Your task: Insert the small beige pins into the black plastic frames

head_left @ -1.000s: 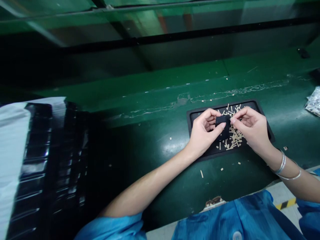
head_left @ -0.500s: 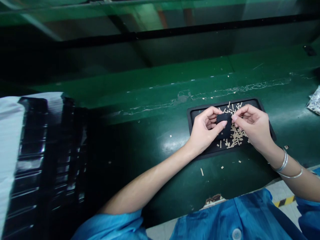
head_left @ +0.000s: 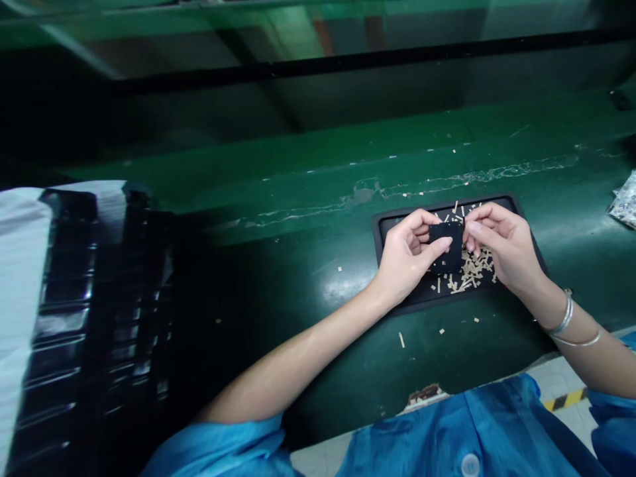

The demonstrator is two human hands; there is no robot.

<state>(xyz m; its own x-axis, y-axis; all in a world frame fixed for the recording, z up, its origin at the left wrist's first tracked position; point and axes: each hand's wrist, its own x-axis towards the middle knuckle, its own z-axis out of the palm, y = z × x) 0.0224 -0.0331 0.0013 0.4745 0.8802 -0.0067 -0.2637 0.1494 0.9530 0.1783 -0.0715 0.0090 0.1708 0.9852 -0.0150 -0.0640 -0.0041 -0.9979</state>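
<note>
My left hand (head_left: 405,255) grips a flat, black, roughly square piece (head_left: 451,255) with small holes or marks, its thumb on the near face and fingers behind. At the piece's upper right edge, my right hand (head_left: 507,245) has thumb and index finger pinched together; what lies between them is too small to make out. Both hands are over a shallow black tray (head_left: 450,301). Inside the tray, many small tan strips (head_left: 477,268) lie loose, mostly below and right of the black piece.
Black moulded plastic trays (head_left: 64,291) are stacked at the left, partly under a white sheet (head_left: 20,265). A clear plastic bag (head_left: 625,202) lies at the right edge. Tan scraps (head_left: 401,340) dot the green tabletop (head_left: 298,285). A small dark object (head_left: 620,101) sits far right.
The right hand's fingertips have shifted slightly up and right along the black piece's edge. The left hand keeps its grip, and the piece has turned a little.
</note>
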